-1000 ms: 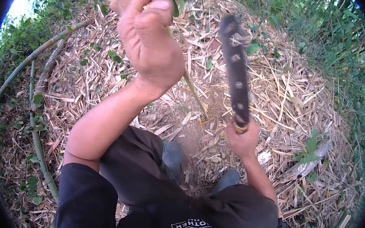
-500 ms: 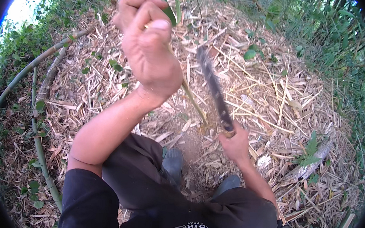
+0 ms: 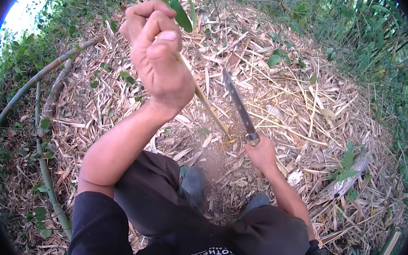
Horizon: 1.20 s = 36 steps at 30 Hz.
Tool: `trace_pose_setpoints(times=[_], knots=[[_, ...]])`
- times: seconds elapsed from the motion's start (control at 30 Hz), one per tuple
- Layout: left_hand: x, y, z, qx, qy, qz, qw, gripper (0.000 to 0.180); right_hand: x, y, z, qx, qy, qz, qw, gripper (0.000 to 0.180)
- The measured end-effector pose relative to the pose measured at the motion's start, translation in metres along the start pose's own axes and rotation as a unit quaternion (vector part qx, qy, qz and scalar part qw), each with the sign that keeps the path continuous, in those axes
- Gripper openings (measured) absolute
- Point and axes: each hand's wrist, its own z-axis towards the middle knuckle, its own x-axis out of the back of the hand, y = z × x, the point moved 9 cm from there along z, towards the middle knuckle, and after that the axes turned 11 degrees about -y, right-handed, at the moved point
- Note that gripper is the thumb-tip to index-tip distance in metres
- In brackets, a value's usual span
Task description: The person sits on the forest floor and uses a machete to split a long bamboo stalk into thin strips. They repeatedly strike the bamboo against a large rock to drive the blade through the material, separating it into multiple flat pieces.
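stalk (image 3: 206, 106) inside left fingers (image 3: 147, 30)

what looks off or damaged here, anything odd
Nothing stands out. The left hand grips a thin stalk that slants to the ground; the right hand holds a long knife beside it. Dry leaf litter covers the ground.

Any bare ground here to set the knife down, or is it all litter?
One bare dirt patch, between the stalk's base and the two shoes. Elsewhere dry bamboo litter covers the ground; fallen poles crowd the left, green growth the far right. Left hand grips the stalk, right hand the knife.
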Motion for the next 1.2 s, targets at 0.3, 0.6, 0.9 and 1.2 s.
trace_pose_setpoints(times=[0.3,0.6,0.9,1.2], knots=[[0.0,0.002,0.0,0.011,-0.013,0.022,1.0,0.038,-0.004,-0.043,-0.024,0.175,0.062,0.232,0.955,0.021],[0.004,0.0,0.002,0.009,-0.022,0.037,0.999,0.03,-0.022,-0.029,-0.012,0.074,-0.043,-0.04,0.995,0.014],[-0.003,-0.007,0.005,0.023,-0.023,0.033,0.999,0.026,-0.046,-0.002,0.003,0.079,-0.022,0.066,0.994,0.029],[0.018,-0.009,-0.006,-0.001,-0.029,0.063,0.998,0.028,0.004,-0.067,-0.029,0.154,-0.025,0.067,0.986,0.021]])
